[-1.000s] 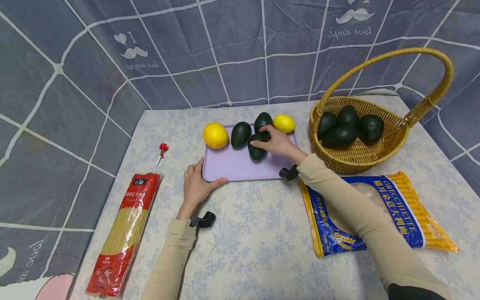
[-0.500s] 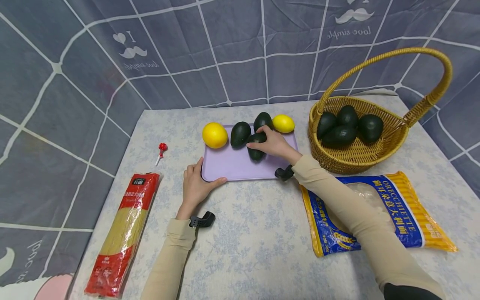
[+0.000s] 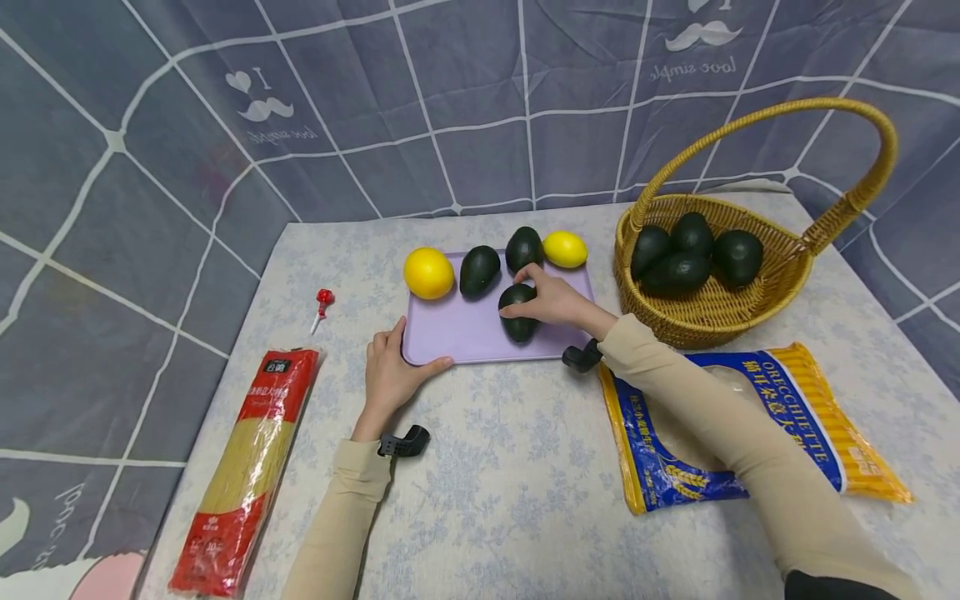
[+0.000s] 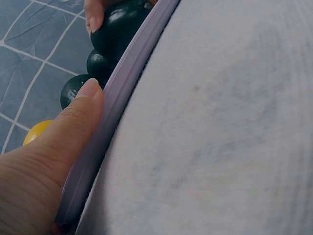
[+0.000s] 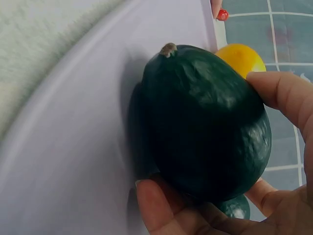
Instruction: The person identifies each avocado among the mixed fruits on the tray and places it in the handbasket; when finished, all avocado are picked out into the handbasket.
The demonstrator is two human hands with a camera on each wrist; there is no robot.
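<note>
My right hand (image 3: 551, 298) holds a dark green avocado (image 5: 205, 122) between thumb and fingers, low over the right half of a lilac tray (image 3: 450, 333). In the right wrist view its stem end points away from the palm, close to the tray's surface. My left hand (image 3: 392, 371) grips the tray's front left corner, with the thumb (image 4: 80, 115) along the front rim. On the tray's back part sit two more avocados, one left of centre (image 3: 479, 272) and one farther back (image 3: 524, 249). A yellow lemon (image 3: 566, 249) lies at the back right corner, and a rounder yellow fruit (image 3: 429, 273) at the back left.
Right of the tray stands a wicker basket (image 3: 712, 321) with a tall handle and several avocados inside. A blue and yellow orecchiette bag (image 3: 795, 400) lies under my right forearm. At left are a spaghetti packet (image 3: 247, 467) and a red lollipop (image 3: 324, 297).
The avocado in my right hand has shifted slightly toward the front of the tray, away from the avocado behind it. My left hand has stayed at the tray corner.
</note>
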